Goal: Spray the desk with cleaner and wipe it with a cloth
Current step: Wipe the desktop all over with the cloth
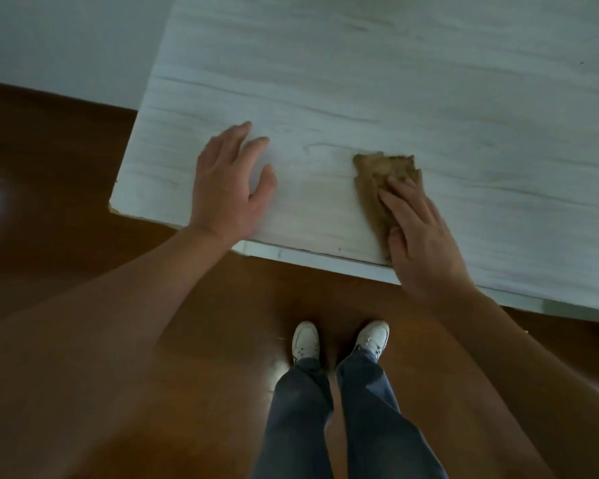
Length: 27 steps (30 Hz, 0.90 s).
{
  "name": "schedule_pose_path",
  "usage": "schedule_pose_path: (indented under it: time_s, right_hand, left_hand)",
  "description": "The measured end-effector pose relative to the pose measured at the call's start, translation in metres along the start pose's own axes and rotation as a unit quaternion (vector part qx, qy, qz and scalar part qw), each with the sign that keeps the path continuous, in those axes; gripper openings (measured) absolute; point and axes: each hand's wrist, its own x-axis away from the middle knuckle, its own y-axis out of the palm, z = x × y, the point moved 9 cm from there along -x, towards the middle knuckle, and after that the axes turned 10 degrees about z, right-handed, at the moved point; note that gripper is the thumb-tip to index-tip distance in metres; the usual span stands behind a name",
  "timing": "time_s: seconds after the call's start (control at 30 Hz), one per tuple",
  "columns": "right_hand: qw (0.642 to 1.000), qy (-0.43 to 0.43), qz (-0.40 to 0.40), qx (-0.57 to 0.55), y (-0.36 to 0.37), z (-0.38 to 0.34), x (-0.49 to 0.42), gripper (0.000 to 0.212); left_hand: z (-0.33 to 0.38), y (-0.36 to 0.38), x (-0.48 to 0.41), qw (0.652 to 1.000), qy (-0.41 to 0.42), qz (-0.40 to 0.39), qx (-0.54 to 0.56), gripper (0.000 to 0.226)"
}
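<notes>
A pale wood-grain desk (412, 98) fills the upper right of the head view. A crumpled tan cloth (374, 181) lies on it close to the front edge. My right hand (422, 236) presses flat on the cloth's near part, fingers spread over it. My left hand (227, 188) rests flat on the bare desk top to the left of the cloth, fingers apart, holding nothing. No spray bottle is in view.
The desk's left corner (113, 203) and front edge (325, 259) border a glossy brown wooden floor (49, 202). My legs in blue trousers and white shoes (305, 340) stand just before the edge. A white wall (66, 39) is at upper left.
</notes>
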Motion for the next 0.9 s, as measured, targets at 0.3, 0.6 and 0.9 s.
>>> schedule_pose_path:
  time_s: [0.3, 0.6, 0.9]
  right_hand:
    - [0.997, 0.063, 0.037, -0.005, 0.054, -0.102, -0.038, 0.058]
    - [0.998, -0.049, -0.024, -0.016, 0.053, -0.097, 0.004, 0.053]
    - [0.99, 0.104, 0.088, -0.024, 0.039, -0.065, -0.057, 0.05]
  left_hand:
    - [-0.09, -0.055, 0.047, 0.992, -0.114, 0.017, -0.048, 0.049]
    - [-0.089, -0.047, 0.052, 0.99, -0.12, -0.006, -0.073, 0.052]
    - [-0.088, -0.04, 0.057, 0.988, -0.131, -0.016, -0.079, 0.058]
